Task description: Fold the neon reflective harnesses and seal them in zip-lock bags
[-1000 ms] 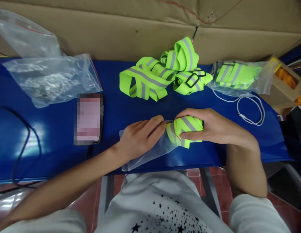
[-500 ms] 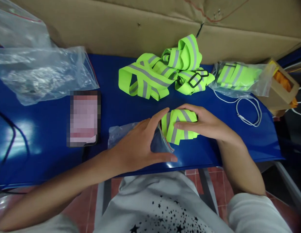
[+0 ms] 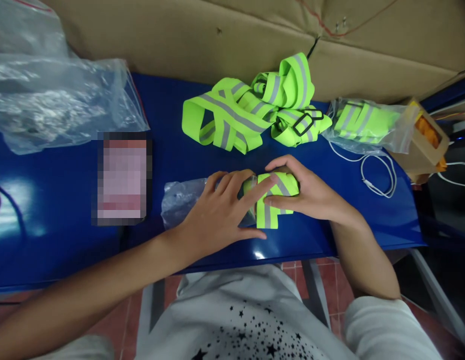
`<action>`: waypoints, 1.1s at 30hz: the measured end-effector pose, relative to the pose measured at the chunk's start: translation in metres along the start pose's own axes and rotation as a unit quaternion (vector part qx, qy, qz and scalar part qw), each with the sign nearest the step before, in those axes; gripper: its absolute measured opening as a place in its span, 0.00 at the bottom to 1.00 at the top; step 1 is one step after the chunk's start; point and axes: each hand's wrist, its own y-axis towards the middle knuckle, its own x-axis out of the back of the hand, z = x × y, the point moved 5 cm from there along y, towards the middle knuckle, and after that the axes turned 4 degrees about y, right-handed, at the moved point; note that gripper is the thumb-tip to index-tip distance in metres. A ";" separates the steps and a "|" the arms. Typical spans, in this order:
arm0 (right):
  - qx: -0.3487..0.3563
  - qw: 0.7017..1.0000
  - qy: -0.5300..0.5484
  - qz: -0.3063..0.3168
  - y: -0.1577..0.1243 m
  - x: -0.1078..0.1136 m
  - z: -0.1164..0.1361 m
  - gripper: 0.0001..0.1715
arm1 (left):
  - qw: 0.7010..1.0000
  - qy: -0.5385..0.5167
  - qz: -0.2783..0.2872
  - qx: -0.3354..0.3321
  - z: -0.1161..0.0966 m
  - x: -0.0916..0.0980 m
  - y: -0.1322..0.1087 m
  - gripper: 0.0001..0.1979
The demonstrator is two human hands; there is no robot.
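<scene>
— What's nearest?
— Left hand spread flat over a crinkly clear bag, fingertips on the folded neon strap.
— The right?
— Right hand clasps that grey-striped bundle mid-table. Beyond it, loose straps lie on the glossy blue table.

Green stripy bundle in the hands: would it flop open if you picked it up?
Probably floppy: the green stripy bundle is folded cloth strap, and the left hand and right hand press it. Let go, it might unfold like the loose straps behind. Flat folds: likely light, unlikely to roll.
</scene>
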 end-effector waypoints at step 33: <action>0.321 0.900 -0.273 -0.117 -0.006 -0.019 0.014 0.32 | 0.999 0.015 -0.048 0.012 0.020 0.002 0.006 0.55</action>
